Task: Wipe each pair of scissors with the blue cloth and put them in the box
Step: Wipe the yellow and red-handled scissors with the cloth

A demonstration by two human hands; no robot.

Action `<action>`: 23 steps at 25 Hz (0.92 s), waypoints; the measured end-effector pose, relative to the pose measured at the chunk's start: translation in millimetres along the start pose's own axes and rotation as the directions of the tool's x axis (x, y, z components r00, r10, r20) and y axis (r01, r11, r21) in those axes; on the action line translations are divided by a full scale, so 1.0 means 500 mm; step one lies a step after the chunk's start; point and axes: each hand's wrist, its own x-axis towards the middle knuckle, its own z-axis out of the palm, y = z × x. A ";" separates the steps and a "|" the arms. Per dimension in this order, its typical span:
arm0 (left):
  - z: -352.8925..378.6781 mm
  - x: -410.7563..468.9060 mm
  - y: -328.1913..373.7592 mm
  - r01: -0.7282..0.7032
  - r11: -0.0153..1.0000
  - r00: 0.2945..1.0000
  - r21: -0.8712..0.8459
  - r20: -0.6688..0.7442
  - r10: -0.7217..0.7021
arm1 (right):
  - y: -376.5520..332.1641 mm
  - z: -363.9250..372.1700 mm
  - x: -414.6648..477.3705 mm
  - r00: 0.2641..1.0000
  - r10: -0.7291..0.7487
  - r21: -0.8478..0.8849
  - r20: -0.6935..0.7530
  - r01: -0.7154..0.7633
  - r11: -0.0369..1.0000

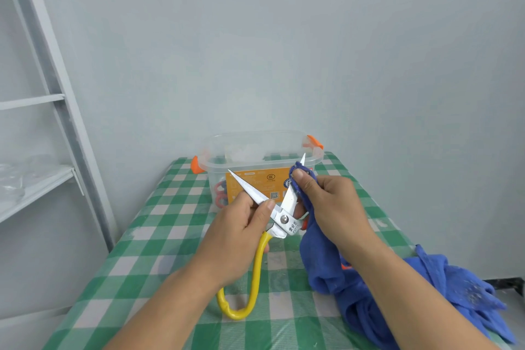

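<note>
Lower right of the frame: the soft blue cloth (466, 287) lies heaped on the green-and-white checked table cover (159, 250), with one end drawn up toward centre.

Centre: the yellow-handled steel scissors (284, 219) are held above the table, blades spread in a V, tips pointing away.
- The left hand (238, 236) is clamped round the handle top and the left blade base.
- The right hand (332, 202) pinches the cloth over the right blade near its tip.

Handling estimate: rigid, fairly heavy, sharp at points and edges; the polished steel is likely slippery. Take hold at the coated handles or the pivot.

Beyond: the clear plastic box with orange latches (255, 133) stands at the table's far end, with red-handled scissors (220, 193) inside.

Left edge: a grey shelf unit (37, 179).
</note>
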 end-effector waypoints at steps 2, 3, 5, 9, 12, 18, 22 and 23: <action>-0.002 0.003 -0.003 0.002 1.000 1.000 0.000 0.001 -0.002 | 0.002 -0.005 0.004 1.000 0.016 0.073 0.002 -0.016 0.997; -0.003 0.004 -0.004 0.006 1.000 1.000 0.000 0.001 -0.006 | 0.004 -0.009 0.004 1.000 0.023 0.131 0.013 -0.024 0.991; -0.002 0.004 -0.005 0.013 1.000 1.000 0.007 -0.003 -0.013 | 0.012 -0.021 0.005 0.997 0.016 0.159 0.070 -0.027 0.987; -0.003 0.005 -0.008 0.037 0.999 0.999 0.010 -0.013 -0.037 | 0.011 -0.029 0.004 0.972 -0.009 0.092 0.235 -0.013 0.996; -0.002 0.007 -0.010 0.029 0.999 0.999 0.029 -0.015 -0.028 | 0.013 -0.022 0.000 0.978 -0.011 0.121 0.209 -0.015 0.993; 0.005 0.003 -0.009 0.010 0.997 1.000 0.081 -0.019 -0.009 | 0.038 0.006 0.020 0.998 -0.025 -0.187 -0.055 0.015 0.982; 0.002 0.004 -0.015 0.042 0.997 0.999 0.065 -0.026 -0.041 | 0.034 -0.001 0.017 0.996 0.013 0.007 0.087 -0.014 1.000; 0.001 0.005 -0.017 0.055 0.997 0.998 0.058 -0.024 -0.054 | 0.034 -0.006 0.015 0.992 -0.001 0.015 0.129 -0.001 1.000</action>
